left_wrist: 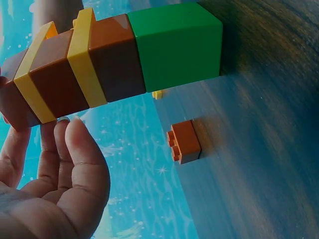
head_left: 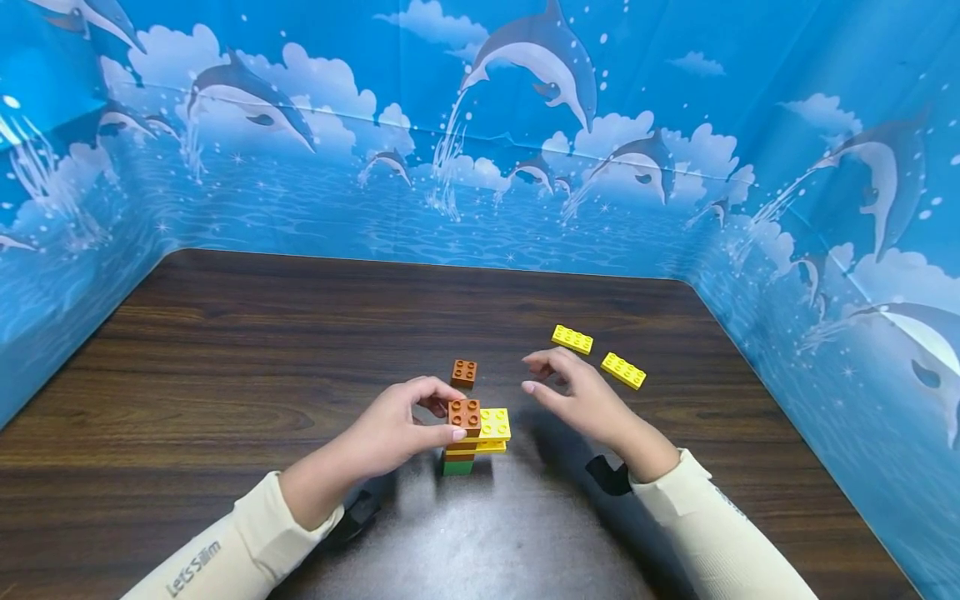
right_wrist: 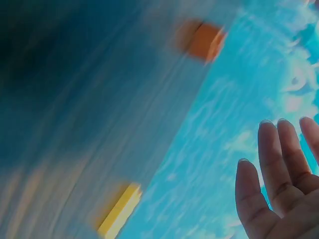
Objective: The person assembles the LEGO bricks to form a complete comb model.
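A tower of building bricks stands on the table, with a green brick (left_wrist: 179, 47) at its base and brown bricks alternating with flat yellow ones above. Its top brown brick (head_left: 464, 417) is pinched between the thumb and fingers of my left hand (head_left: 397, 425). The yellow bricks (head_left: 494, 424) stick out from the tower to the right. My right hand (head_left: 577, 396) hovers over the table to the right of the tower, fingers loosely bent, holding nothing. Just behind the tower sits a loose brown brick (head_left: 463, 373), seen also in both wrist views.
Two flat yellow bricks lie beyond my right hand, one farther back (head_left: 572, 339) and one more to the right (head_left: 623, 371). Around the dark wooden table (head_left: 262, 333) hangs a blue dolphin-print sheet (head_left: 337, 200) on the back and both sides.
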Action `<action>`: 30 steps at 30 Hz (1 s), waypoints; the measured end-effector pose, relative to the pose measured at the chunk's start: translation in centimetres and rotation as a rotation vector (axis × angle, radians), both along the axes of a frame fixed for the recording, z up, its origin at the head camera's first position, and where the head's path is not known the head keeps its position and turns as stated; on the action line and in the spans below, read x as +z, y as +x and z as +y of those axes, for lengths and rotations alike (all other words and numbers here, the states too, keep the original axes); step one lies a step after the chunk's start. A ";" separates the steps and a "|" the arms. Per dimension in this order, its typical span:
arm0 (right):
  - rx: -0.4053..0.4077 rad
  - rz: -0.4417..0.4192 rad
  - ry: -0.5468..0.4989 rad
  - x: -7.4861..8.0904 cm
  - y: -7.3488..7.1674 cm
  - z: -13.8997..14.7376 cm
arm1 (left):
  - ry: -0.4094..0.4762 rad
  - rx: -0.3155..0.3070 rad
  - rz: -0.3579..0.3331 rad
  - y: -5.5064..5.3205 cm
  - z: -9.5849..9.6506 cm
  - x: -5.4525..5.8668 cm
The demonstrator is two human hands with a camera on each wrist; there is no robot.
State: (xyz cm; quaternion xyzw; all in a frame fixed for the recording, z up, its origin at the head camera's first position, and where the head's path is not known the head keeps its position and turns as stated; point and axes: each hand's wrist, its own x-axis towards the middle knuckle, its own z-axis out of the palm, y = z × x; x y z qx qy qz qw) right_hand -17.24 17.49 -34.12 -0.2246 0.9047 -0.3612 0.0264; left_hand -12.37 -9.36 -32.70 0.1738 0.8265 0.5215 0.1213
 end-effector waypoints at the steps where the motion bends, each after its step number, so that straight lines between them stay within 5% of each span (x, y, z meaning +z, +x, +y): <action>1: -0.023 -0.005 0.013 -0.1 -0.4 0.5 | -0.001 0.004 -0.004 0.0 0.0 0.0; 15: -0.229 -0.053 0.185 -2.0 -4.9 6.0 | 0.013 0.015 -0.026 0.1 0.0 -0.1; 30: -0.340 -0.065 0.311 -3.0 -6.9 9.7 | -0.011 0.033 -0.047 -0.1 0.2 -0.2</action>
